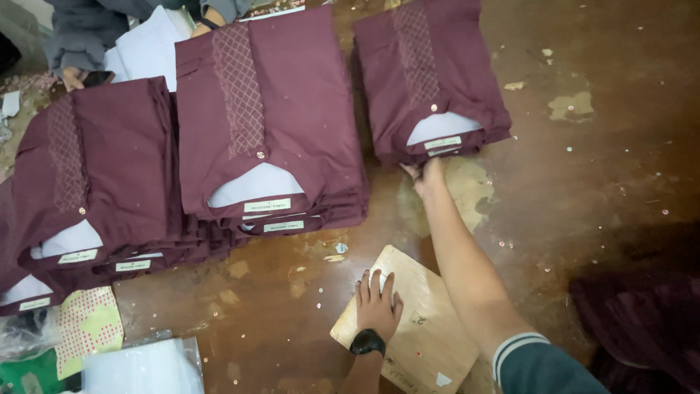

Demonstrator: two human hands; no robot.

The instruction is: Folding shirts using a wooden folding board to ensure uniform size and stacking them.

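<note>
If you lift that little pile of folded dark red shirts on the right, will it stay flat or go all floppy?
The small shirt stack would probably sag at the edges, being soft cloth. White card inserts show at the collars, so each fold may hold some shape. The right hand grips only its near edge, so the layers might slide apart. The left hand rests on a stiff wooden board.
</note>
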